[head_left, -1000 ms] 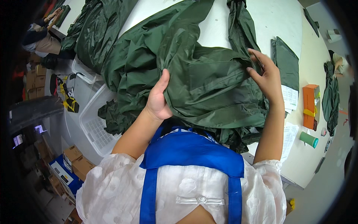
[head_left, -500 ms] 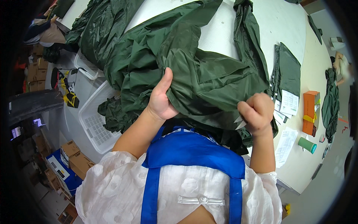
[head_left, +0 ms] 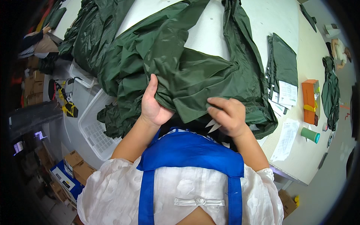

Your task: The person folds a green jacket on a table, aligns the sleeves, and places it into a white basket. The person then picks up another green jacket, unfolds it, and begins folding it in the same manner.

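Note:
A large dark green garment [head_left: 202, 80] of thin, slightly shiny cloth spreads over the table edge and hangs toward my lap. My left hand [head_left: 155, 108] holds its near edge, thumb on top and the other fingers hidden under the cloth. To the right, my right hand [head_left: 230, 118] is curled around small thread snips [head_left: 213, 126], whose two pointed metal blades stick out below the fingers, apart from each other. The index finger of that hand reaches toward a loose corner of the cloth, which hangs between both hands.
Beyond the cloth lies the white table [head_left: 208, 33]. At the right are folded green pieces [head_left: 284, 63], paper sheets [head_left: 285, 140], an orange box [head_left: 309, 101] and a green thread spool [head_left: 310, 135]. White plastic baskets [head_left: 95, 131] stand at the left. Other people work at both far sides.
My right hand has moved left toward my left hand, with the snips still in it. The cloth it was drawing out to the right now hangs slack, with a corner pointing down.

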The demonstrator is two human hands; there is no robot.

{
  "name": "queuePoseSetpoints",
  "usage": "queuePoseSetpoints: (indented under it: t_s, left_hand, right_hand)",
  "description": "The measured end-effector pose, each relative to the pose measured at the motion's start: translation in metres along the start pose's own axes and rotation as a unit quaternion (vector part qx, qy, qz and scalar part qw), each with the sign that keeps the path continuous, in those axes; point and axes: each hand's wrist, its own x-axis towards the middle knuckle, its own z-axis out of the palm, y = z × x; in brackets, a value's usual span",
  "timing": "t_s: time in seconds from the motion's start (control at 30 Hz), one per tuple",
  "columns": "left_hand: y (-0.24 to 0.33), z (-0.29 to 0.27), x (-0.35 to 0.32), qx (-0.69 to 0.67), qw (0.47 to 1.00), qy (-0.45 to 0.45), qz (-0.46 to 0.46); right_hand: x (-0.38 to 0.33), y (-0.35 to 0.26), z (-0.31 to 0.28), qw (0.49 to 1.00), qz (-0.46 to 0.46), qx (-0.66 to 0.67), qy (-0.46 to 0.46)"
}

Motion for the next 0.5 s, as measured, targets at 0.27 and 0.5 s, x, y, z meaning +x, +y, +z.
queuePoseSetpoints:
  t_s: [0.27,0.5]
  left_hand:
    - [-0.002,0.004,-0.012,0.08,0.996,-0.031,0.024]
    - [-0.004,0.015,-0.015,0.119,0.991,-0.063,0.023]
  right_hand:
    - [0.009,0.001,-0.017,0.979,0.147,0.096,-0.106]
    - [0.049,-0.014,-0.024,0.925,0.306,0.226,0.022]
